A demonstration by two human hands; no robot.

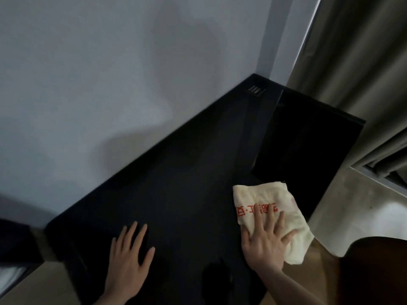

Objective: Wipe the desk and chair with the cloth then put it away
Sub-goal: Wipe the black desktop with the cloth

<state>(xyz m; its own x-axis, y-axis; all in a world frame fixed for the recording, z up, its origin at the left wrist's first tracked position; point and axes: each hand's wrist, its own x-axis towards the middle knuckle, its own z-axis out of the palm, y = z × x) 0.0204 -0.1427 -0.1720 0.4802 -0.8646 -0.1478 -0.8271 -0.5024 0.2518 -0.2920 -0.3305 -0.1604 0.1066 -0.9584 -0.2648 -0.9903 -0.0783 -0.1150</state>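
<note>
A black desk (187, 172) runs along the white wall into the corner. A cream cloth (262, 201) with red characters lies on the desk's near right part, partly hanging over the front edge. My right hand (264, 241) presses flat on the cloth with fingers spread. My left hand (130, 258) rests flat on the desk top to the left, fingers straight, holding nothing. No chair can be made out for certain.
A small label plate (255, 90) sits on the desk near the far corner. A dark flat panel (308, 146) lies at the desk's right end. Grey curtains (363, 62) hang at right. A brown rounded object (378, 271) is at lower right.
</note>
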